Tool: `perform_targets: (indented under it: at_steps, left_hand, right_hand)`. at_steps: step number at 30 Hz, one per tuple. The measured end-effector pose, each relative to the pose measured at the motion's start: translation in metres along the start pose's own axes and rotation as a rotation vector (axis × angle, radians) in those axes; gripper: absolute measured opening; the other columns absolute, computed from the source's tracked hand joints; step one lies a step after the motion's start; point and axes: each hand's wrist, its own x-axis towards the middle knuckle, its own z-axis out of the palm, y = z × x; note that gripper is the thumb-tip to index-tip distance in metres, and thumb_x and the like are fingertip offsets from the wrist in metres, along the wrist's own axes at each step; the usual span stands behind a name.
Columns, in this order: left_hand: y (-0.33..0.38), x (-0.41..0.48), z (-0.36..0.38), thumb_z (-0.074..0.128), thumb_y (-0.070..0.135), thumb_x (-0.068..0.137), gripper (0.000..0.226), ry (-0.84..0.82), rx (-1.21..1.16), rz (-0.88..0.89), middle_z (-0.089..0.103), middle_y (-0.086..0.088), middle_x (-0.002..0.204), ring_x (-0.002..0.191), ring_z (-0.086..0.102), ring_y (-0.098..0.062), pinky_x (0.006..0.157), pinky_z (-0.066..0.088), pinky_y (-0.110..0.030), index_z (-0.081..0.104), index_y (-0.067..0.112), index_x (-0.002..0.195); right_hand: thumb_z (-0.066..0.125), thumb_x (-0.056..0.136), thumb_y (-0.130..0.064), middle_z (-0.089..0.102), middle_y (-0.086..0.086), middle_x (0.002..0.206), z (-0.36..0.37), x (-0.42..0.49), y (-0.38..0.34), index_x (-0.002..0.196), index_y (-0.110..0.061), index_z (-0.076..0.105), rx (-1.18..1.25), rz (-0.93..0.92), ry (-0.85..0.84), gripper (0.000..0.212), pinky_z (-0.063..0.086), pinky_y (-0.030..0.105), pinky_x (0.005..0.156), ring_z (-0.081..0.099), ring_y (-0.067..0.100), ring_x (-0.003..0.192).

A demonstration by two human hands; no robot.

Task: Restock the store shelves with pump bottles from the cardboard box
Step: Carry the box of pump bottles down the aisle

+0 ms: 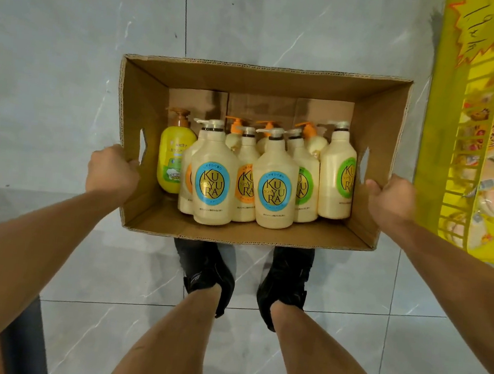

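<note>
An open cardboard box [376, 133] hangs in front of me above the floor, carried by its two short sides. My left hand [111, 171] grips the left wall by its cut-out handle. My right hand [390, 202] grips the right wall the same way. Inside stand several cream pump bottles [214, 180] with round blue, orange and green labels. A smaller yellow-green pump bottle [170, 160] stands at the box's left. Some orange pump heads [236, 123] show behind the front row.
Grey marble floor tiles [71, 46] lie all around. My two feet in black shoes [206, 271] stand just under the box's near edge. A yellow wire display rack [470, 134] with packaged goods rises at the right. A dark object [22, 340] sits at the lower left.
</note>
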Motion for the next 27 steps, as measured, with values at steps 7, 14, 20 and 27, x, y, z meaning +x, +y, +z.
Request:
perform_targets:
  at_steps: [7,14,20,27]
  left_hand:
    - [-0.005,-0.022,-0.04,0.056,0.013,0.091,0.014,0.043,-0.047,0.072,0.062,-0.025,0.094,0.083,0.061,-0.043,0.071,0.054,-0.045,0.06,0.0,0.09]
    - [0.009,-0.086,-0.163,0.057,0.011,0.092,0.019,0.092,-0.069,0.126,0.064,-0.026,0.094,0.083,0.062,-0.045,0.074,0.054,-0.046,0.062,-0.007,0.095]
    - [0.022,-0.166,-0.32,0.057,0.007,0.089,0.017,0.126,-0.1,0.175,0.053,-0.011,0.065,0.054,0.044,-0.021,0.051,0.035,-0.026,0.055,-0.003,0.075]
    - [0.023,-0.229,-0.487,0.058,0.007,0.086,0.015,0.185,-0.101,0.263,0.056,-0.017,0.068,0.065,0.055,-0.035,0.058,0.043,-0.033,0.057,-0.004,0.076]
  right_hand:
    - [0.056,0.095,-0.022,0.055,0.021,0.07,-0.035,-0.021,0.003,0.081,0.008,0.057,-0.054,-0.093,0.044,0.033,0.03,0.032,0.059,0.053,0.031,0.067]
    - [0.056,0.095,-0.02,0.057,0.03,0.069,-0.151,-0.085,-0.022,0.064,0.001,0.045,-0.042,-0.146,0.05,0.039,0.032,0.034,0.059,0.061,0.044,0.076]
    - [0.059,0.093,-0.018,0.058,0.028,0.069,-0.302,-0.171,-0.054,0.075,0.008,0.054,0.015,-0.137,0.086,0.032,0.03,0.032,0.059,0.061,0.044,0.081]
    - [0.062,0.091,-0.019,0.062,0.033,0.078,-0.462,-0.266,-0.106,0.064,0.01,0.052,-0.009,-0.204,0.169,0.041,0.041,0.037,0.065,0.062,0.044,0.085]
